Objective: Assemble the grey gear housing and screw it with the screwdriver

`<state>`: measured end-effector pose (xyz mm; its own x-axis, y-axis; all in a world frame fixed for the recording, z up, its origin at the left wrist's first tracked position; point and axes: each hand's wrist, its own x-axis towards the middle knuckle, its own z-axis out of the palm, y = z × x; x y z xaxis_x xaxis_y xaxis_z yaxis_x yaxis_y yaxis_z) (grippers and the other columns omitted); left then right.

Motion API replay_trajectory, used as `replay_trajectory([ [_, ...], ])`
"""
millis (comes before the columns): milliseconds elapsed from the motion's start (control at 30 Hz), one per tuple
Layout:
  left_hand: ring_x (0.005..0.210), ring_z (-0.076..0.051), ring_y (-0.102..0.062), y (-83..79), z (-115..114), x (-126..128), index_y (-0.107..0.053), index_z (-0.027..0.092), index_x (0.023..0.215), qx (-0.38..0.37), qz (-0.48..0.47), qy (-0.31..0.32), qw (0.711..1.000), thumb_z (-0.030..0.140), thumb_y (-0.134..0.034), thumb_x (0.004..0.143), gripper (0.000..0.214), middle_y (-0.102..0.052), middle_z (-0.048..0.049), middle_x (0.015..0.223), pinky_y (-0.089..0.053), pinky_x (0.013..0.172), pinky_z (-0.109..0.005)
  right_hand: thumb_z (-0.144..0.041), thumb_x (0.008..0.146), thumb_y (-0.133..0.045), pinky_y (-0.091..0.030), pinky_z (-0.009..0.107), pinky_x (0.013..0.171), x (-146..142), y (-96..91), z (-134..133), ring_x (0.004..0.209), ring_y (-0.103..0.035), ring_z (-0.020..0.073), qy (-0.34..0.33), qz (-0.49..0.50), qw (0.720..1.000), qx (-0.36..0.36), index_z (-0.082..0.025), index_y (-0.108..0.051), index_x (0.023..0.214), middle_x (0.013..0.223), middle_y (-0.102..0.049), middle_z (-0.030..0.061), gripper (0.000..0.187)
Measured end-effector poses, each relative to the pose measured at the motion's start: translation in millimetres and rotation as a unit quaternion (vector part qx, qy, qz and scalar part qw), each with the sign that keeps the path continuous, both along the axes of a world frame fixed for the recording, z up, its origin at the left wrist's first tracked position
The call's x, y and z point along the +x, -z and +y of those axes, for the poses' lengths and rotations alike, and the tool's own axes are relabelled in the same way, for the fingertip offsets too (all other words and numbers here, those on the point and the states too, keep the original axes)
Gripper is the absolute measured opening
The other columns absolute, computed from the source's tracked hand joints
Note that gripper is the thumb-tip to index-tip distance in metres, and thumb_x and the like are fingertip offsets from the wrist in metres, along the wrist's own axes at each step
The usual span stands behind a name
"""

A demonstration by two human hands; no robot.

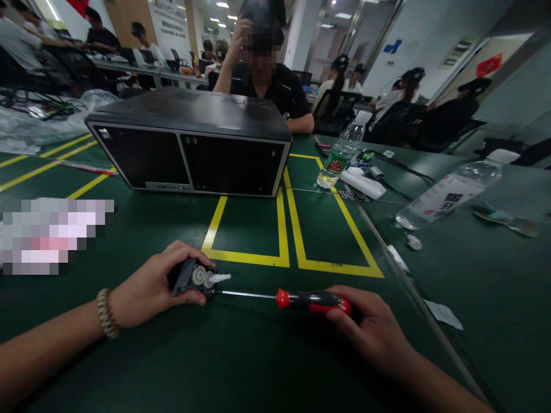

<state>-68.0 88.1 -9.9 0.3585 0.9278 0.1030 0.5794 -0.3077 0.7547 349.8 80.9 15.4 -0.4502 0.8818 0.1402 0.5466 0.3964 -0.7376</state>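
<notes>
My left hand [159, 281], with a beaded bracelet [106, 313] at its wrist, is closed around a small dark grey gear housing [186, 277]. White gears and a white shaft [220, 278] show on the side of the housing facing right. In my right hand [370, 327] is a screwdriver [316, 302] with a black and red handle, gripped near the handle's end. Its metal blade lies nearly level and points left. The tip meets the lower right edge of the housing; whether it sits in a screw cannot be seen.
A black computer case [189, 149] lies beyond my hands on the green table [258, 367]. Two water bottles, one upright [338, 155] and one tilted [450, 192], are at the right. A person [275, 86] sits opposite. Plastic wrap [47, 126] lies at the far left.
</notes>
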Motion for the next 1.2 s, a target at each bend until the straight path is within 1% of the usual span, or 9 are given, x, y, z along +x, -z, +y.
replay_trajectory([
  [133, 0.107, -0.027, -0.067, -1.0, 0.3, -0.5, -0.067, 0.028, 0.124, 0.001, 0.005, 0.010, 1.000, 0.050, -0.084, 0.085, 0.047, -0.066, -0.0071, 0.120, -0.058, 0.093, -0.045, -0.055, 0.106, -0.051, -0.041, 0.023, 0.043, -2.8, 4.7, 2.6, 0.047, -0.055, 0.0121, -0.017, 0.023, 0.995, -0.099, -0.021, -0.066, 0.073, 0.055, -0.059, -0.0023, 0.050],
  [267, 0.109, -0.028, -0.067, -2.4, 0.5, -0.1, -0.066, 0.028, 0.124, 0.005, 0.011, 0.016, 1.000, 0.048, -0.083, 0.087, 0.046, -0.066, -0.0064, 0.121, -0.057, 0.095, -0.046, -0.052, 0.105, -0.054, -0.046, 0.022, 0.044, -3.4, 5.7, 5.3, 0.049, -0.059, 0.0120, -0.007, 0.053, 0.986, -0.155, -0.019, -0.070, 0.091, 0.064, -0.063, -0.0016, 0.039],
  [333, 0.110, -0.028, -0.067, -3.3, 0.8, 0.3, -0.065, 0.029, 0.124, 0.010, 0.014, 0.018, 1.000, 0.048, -0.083, 0.087, 0.045, -0.066, -0.0062, 0.121, -0.057, 0.096, -0.047, -0.043, 0.104, -0.060, -0.052, 0.024, 0.049, -2.6, 4.0, 5.5, 0.056, -0.065, 0.0142, 0.004, 0.048, 0.988, -0.145, -0.019, -0.071, 0.110, 0.075, -0.069, 0.0008, 0.026],
  [433, 0.110, -0.027, -0.068, -4.1, 2.2, -0.4, -0.065, 0.028, 0.125, 0.010, 0.021, 0.025, 0.999, 0.046, -0.083, 0.087, 0.045, -0.067, -0.0063, 0.122, -0.058, 0.096, -0.047, -0.031, 0.099, -0.068, -0.060, 0.030, 0.060, 0.0, 3.9, 4.7, 0.073, -0.073, 0.0195, 0.020, 0.036, 0.995, -0.096, -0.022, -0.068, 0.129, 0.096, -0.076, 0.0065, 0.032],
  [633, 0.111, -0.027, -0.068, -2.7, 4.3, -3.4, -0.063, 0.028, 0.127, 0.003, 0.027, 0.039, 0.999, 0.045, -0.082, 0.089, 0.045, -0.066, -0.0068, 0.124, -0.059, 0.096, -0.047, -0.018, 0.092, -0.068, -0.066, 0.036, 0.076, 3.9, 10.5, 5.5, 0.104, -0.075, 0.0265, -0.004, 0.044, 0.999, -0.010, -0.031, -0.066, 0.133, 0.130, -0.070, 0.0095, 0.043],
  [800, 0.112, -0.027, -0.067, -0.3, 0.9, -1.6, -0.064, 0.030, 0.126, -0.008, 0.013, 0.021, 1.000, 0.046, -0.083, 0.088, 0.045, -0.065, -0.0052, 0.124, -0.057, 0.098, -0.048, -0.027, 0.091, -0.075, -0.064, 0.041, 0.087, 5.6, 5.0, 8.1, 0.102, -0.077, 0.0266, -0.012, 0.008, 1.000, -0.016, -0.028, -0.071, 0.127, 0.117, -0.078, 0.0076, 0.037],
  [900, 0.111, -0.028, -0.067, 0.2, -0.6, 0.0, -0.065, 0.030, 0.124, -0.012, -0.001, 0.009, 1.000, 0.048, -0.083, 0.087, 0.045, -0.066, -0.0052, 0.124, -0.057, 0.097, -0.047, -0.044, 0.095, -0.071, -0.061, 0.032, 0.065, 4.3, 2.3, 8.4, 0.076, -0.076, 0.0220, -0.017, 0.005, 0.998, -0.067, -0.022, -0.076, 0.112, 0.094, -0.080, 0.0064, 0.028],
  [1000, 0.110, -0.028, -0.068, 0.1, -1.0, 1.1, -0.066, 0.030, 0.123, -0.010, -0.014, 0.004, 1.000, 0.049, -0.084, 0.086, 0.046, -0.067, -0.0052, 0.123, -0.058, 0.096, -0.046, -0.061, 0.098, -0.062, -0.049, 0.026, 0.048, 1.6, 4.4, 8.0, 0.053, -0.065, 0.0160, -0.016, 0.028, 0.993, -0.112, -0.019, -0.073, 0.084, 0.066, -0.069, 0.0017, 0.045],
  [1200, 0.112, -0.027, -0.067, -0.3, -0.9, 0.8, -0.065, 0.030, 0.124, -0.018, -0.017, 0.010, 1.000, 0.047, -0.083, 0.087, 0.045, -0.066, -0.0051, 0.125, -0.058, 0.098, -0.047, -0.060, 0.104, -0.048, -0.043, 0.025, 0.044, 0.0, 8.7, 8.7, 0.047, -0.058, 0.0132, -0.014, 0.020, 0.993, -0.112, -0.020, -0.065, 0.072, 0.058, -0.062, -0.0001, 0.054],
])
